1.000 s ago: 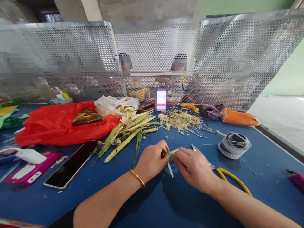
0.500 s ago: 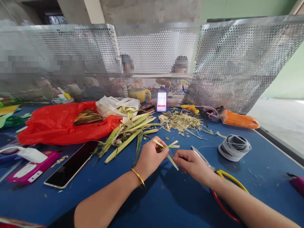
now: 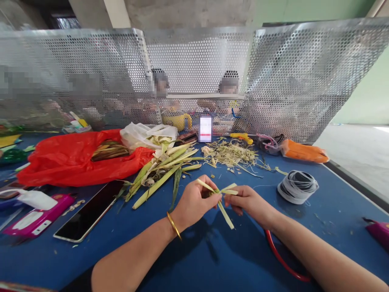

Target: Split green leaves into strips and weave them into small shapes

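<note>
Between thumb and fingers, my left hand [image 3: 194, 199] pinches a small bundle of pale green corn husk strips [image 3: 226, 217]. The strips cross at a knot-like middle, and their ends stick out several ways. My right hand [image 3: 249, 202] is closed close against the bundle's right side. Two strip ends lie over its fingers, and what its fingertips pinch is hidden. A faint clear thread runs from the spool [image 3: 298, 187] toward this hand. Below my right forearm the red handle [image 3: 282, 263] of a pair of scissors shows; the arm covers the rest.
Corn husks [image 3: 161, 178] lie beside a red plastic bag [image 3: 69, 162]. Husk shreds [image 3: 234, 154] are heaped before an upright phone [image 3: 205, 129]. A dark phone [image 3: 91, 211] lies left, an orange packet [image 3: 304, 151] right. A perforated metal screen [image 3: 200, 52] borders the table; people sit behind it.
My right hand has moved in against the husk bundle and now covers the scissors' blades and yellow handle. The bundle has turned slightly in my left hand. The view has shifted a little.
</note>
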Tool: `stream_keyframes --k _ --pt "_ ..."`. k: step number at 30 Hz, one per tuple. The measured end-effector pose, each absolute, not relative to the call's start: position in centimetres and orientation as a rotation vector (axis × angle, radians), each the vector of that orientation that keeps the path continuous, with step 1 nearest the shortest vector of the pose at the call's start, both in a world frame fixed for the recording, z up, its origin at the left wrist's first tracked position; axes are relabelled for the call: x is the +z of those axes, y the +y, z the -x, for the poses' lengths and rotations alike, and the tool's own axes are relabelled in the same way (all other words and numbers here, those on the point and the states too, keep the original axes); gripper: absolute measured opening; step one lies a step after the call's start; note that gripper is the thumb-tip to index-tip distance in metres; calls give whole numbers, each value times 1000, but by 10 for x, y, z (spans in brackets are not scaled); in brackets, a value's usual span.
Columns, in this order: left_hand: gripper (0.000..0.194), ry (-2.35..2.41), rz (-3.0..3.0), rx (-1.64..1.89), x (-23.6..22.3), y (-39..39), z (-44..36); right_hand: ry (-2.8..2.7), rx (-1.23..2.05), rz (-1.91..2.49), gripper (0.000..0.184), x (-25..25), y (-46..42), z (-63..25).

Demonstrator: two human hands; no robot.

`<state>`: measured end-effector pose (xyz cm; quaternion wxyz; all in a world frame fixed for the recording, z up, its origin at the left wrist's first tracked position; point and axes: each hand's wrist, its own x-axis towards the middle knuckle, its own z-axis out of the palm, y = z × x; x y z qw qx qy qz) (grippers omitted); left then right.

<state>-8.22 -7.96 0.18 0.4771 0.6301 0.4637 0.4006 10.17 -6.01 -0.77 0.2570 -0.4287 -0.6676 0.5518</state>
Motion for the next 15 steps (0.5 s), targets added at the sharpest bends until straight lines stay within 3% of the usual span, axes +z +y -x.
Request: stream_keyframes --k 2,5,8,15 --pt "11 1306 -1606 1041 -1 -77 84 -1915 1352 1193 26 -5 -69 -96" --pt "4 1496 -1760 997 -4 -77 85 -2202 864 1145 25 3 -85 -91" --pt "5 1425 -1925 840 -4 -81 85 -2371 550 1019 22 10 -92 -92" --pt "19 857 -1365 692 6 -84 84 -1985 1120 1164 27 7 -67 -106"
